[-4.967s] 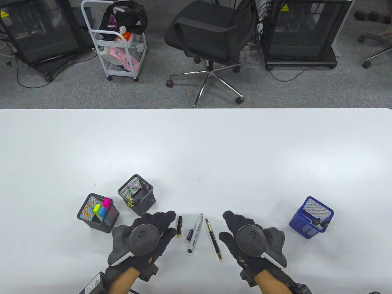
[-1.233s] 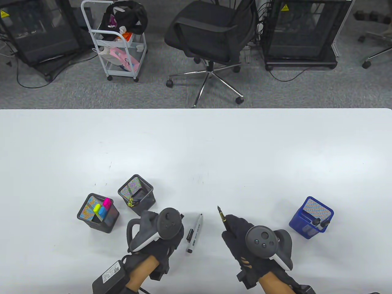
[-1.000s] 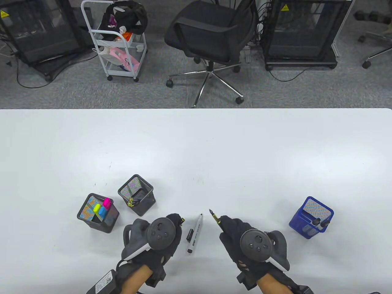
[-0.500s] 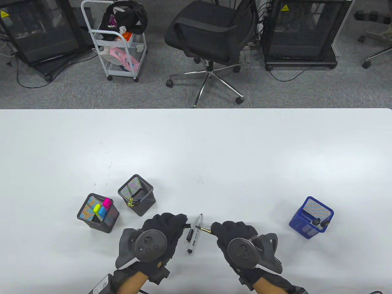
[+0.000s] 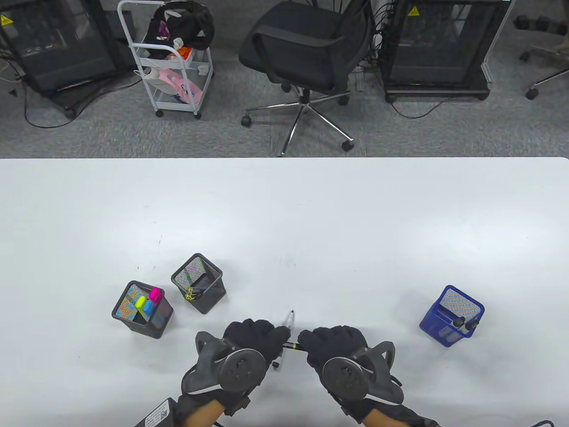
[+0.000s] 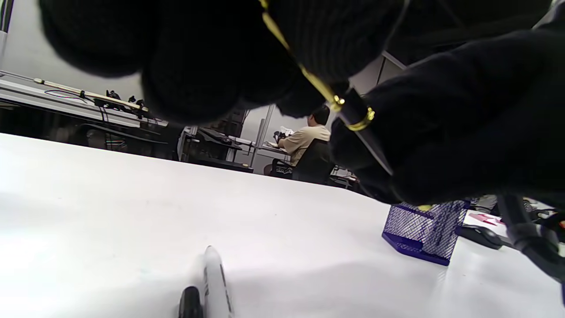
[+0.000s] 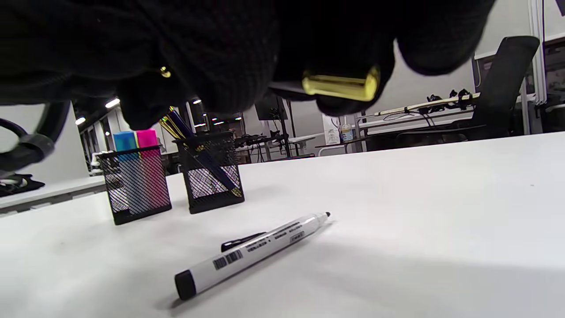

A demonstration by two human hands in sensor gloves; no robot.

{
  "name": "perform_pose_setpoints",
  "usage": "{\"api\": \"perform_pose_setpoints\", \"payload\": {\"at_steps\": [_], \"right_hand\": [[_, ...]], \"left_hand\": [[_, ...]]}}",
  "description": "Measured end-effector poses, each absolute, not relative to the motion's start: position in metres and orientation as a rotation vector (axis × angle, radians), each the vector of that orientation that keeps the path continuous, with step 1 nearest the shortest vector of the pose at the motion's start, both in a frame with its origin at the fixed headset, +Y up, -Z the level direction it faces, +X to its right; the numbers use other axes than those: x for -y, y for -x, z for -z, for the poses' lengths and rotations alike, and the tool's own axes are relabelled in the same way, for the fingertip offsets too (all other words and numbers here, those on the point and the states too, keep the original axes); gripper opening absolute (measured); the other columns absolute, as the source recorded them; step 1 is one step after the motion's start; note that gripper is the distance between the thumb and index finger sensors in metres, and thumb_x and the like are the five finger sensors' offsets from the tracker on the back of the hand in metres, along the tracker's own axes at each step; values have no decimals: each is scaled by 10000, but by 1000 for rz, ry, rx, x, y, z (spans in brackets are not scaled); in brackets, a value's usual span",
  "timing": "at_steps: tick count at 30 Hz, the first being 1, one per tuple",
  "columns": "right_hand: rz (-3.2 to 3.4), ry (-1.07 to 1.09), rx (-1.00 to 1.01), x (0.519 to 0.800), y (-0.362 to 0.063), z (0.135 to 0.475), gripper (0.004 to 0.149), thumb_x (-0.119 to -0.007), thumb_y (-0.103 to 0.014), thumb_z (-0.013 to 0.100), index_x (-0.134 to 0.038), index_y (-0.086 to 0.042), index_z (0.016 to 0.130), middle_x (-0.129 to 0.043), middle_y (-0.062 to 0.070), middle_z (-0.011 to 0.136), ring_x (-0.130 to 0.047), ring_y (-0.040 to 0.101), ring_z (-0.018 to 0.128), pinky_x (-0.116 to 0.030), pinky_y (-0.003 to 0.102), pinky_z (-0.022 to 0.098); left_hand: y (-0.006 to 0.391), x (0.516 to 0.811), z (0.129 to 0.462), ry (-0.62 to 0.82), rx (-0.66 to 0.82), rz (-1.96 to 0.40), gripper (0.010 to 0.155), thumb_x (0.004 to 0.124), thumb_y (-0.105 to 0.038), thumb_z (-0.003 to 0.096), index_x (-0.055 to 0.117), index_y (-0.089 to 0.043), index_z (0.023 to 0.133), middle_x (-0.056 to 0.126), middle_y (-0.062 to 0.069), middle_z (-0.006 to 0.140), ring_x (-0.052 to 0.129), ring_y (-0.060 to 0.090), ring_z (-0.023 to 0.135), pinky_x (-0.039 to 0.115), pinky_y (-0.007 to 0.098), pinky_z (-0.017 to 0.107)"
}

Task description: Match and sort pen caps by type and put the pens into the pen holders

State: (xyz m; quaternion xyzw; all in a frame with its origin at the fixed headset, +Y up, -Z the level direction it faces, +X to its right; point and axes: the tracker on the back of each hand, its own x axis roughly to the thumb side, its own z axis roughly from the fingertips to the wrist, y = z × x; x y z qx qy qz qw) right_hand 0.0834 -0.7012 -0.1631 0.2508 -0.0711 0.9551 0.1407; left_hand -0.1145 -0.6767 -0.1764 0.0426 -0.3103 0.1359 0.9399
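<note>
Both in from the bottom edge, knuckles up, trackers on top, fingertips meeting in the middle just above the surface. Left hand (image 5: 249,344) curled tight, fingers (image 6: 212,57) bunched round a black-and-gold pen (image 5: 294,346). Right hand (image 5: 338,349) curled too, gripping the other end of that pen. Bare forearms showing behind both gloves, angled in toward each other.
</note>
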Motion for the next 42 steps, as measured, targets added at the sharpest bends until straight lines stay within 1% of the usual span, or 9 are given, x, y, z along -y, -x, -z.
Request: {"api": "perform_pose_setpoints", "payload": {"at_steps": [4, 7, 10, 12, 15, 21, 25, 32, 42], "right_hand": [[-2718, -719, 234, 703, -85, 165, 498, -934, -275, 354, -870, -145, 830, -961, 124, 765, -1000, 324, 618, -786, 571, 568], [-2708, -689, 236, 703, -86, 165, 499, -944, -283, 355, -868, -153, 832, -959, 114, 771, -1002, 321, 626, -792, 567, 565], [-2697, -640, 219, 704, -85, 165, 513, -936, -316, 378, -839, -173, 860, -941, 96, 796, -1002, 304, 651, -801, 555, 564], [-2648, -601, 246, 705, -87, 167, 576, -905, -373, 407, -759, -168, 924, -873, 120, 855, -967, 315, 705, -800, 547, 570], [-2665, -517, 285, 703, -98, 171, 684, -875, -417, 427, -625, -136, 998, -749, 182, 947, -879, 372, 794, -772, 558, 592], [-2645, -393, 244, 704, -120, 179, 712, -862, -437, 435, -592, -120, 1012, -720, 213, 961, -865, 393, 802, -765, 567, 592], [-2646, -398, 239, 703, -120, 179, 719, -861, -438, 436, -584, -116, 1017, -711, 222, 967, -857, 403, 810, -760, 572, 594], [-2646, -392, 220, 704, -123, 179, 719, -860, -438, 438, -585, -113, 1017, -714, 227, 967, -856, 407, 811, -757, 577, 595], [-2646, -397, 203, 704, -124, 179, 720, -858, -445, 440, -589, -112, 1018, -715, 231, 967, -856, 412, 812, -755, 581, 596]], "left_hand": [[111, 677, 177, -106, 648, -311, 454, 792, -274, 435, 964, -143, 835, 1039, 161, 688, 1076, 267, 377, 896, 580, 410], [115, 677, 178, -120, 639, -349, 450, 826, -284, 429, 972, -146, 831, 1045, 161, 690, 1088, 264, 386, 904, 574, 415], [128, 674, 181, -132, 573, -538, 449, 900, -302, 422, 958, -142, 838, 1046, 165, 698, 1101, 273, 405, 906, 575, 415], [139, 666, 185, -133, 508, -620, 452, 919, -294, 420, 945, -124, 838, 1040, 180, 712, 1107, 298, 421, 899, 589, 414], [164, 639, 189, -207, 397, -569, 432, 904, -279, 431, 937, -142, 840, 1020, 177, 742, 1092, 313, 453, 878, 601, 434], [216, 583, 210, -271, 128, -460, 412, 882, -232, 460, 902, -163, 865, 931, 198, 844, 1021, 358, 566, 799, 639, 513], [227, 569, 226, -292, -8, -339, 401, 883, -210, 465, 904, -162, 863, 899, 202, 878, 993, 375, 605, 768, 652, 539], [212, 593, 251, -207, -67, -147, 392, 903, -230, 457, 939, -196, 845, 943, 146, 880, 991, 387, 632, 754, 672, 547], [205, 638, 274, -68, -94, -72, 386, 911, -274, 450, 974, -218, 827, 1015, 115, 846, 973, 398, 681, 722, 687, 564]]}}
